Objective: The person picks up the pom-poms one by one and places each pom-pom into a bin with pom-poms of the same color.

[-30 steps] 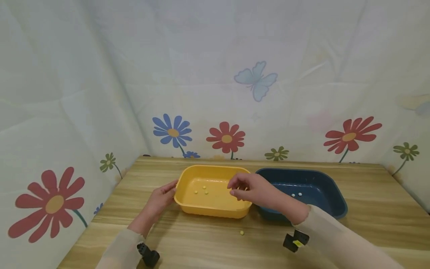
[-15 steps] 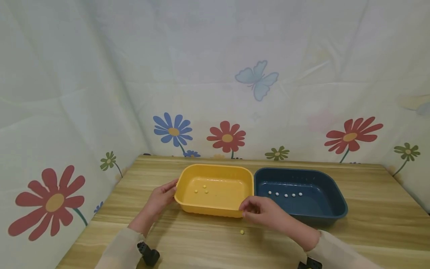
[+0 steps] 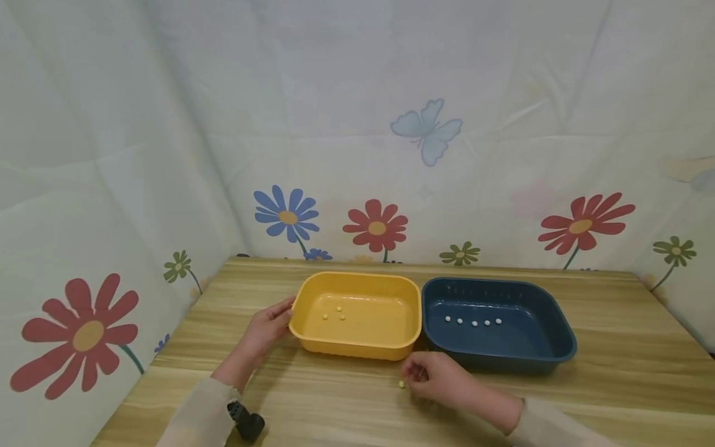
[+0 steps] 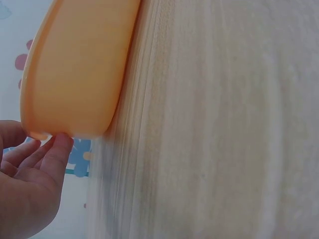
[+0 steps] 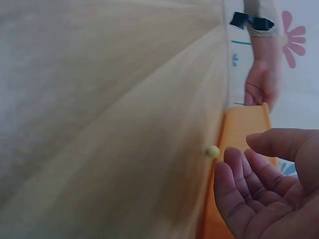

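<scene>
My left hand [image 3: 267,328] holds the left end of the yellow plastic basin [image 3: 357,351], thumb at the rim and fingertips against the outer wall in the left wrist view. Low over the table, my right hand [image 3: 438,377] is beside a small yellow ball [image 3: 401,385] that lies in front of the basin. The right wrist view shows a gap between thumb and curved fingers, with nothing in it; the ball [image 5: 213,151] is just beyond the fingertips. Three small pale yellow balls [image 3: 339,308] lie inside the yellow basin.
A dark blue basin [image 3: 497,360] stands right beside the yellow one, with several small white balls [image 3: 475,323] in a row on its floor. Both are on a wood-grain table [image 3: 313,403]. A flowered curtain [image 3: 335,155] hangs behind and at the left.
My right hand has come from over the yellow basin, across its front right corner, down to the table by the loose yellow ball. My left hand has stayed at the basin's left end.
</scene>
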`<state>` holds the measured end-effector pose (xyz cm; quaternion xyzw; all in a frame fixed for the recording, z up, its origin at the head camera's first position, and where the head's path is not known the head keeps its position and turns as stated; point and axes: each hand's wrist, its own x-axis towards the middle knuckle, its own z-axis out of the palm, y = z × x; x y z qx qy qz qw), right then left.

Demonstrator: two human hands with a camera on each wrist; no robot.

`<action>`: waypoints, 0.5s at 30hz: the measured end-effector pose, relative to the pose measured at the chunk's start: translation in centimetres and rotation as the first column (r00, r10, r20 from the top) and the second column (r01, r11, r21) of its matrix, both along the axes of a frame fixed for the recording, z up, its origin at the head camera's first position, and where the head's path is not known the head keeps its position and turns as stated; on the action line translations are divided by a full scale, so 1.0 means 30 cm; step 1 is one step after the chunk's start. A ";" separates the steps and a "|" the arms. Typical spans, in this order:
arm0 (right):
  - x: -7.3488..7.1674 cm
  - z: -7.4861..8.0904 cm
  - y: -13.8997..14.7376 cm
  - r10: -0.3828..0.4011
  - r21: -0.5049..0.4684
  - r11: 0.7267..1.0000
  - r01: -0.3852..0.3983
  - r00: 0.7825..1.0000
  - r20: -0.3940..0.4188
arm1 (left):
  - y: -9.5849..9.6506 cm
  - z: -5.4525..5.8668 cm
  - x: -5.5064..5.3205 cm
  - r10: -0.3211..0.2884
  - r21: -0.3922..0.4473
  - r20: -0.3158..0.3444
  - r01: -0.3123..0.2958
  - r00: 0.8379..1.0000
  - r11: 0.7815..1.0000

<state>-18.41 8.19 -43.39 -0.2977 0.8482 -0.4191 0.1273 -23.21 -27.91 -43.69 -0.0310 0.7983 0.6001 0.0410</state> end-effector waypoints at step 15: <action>-0.023 -0.054 -0.022 -0.013 0.049 0.999 0.013 1.000 -0.001 | -0.004 -0.006 -0.004 -0.009 0.002 -0.007 0.009 1.000 1.000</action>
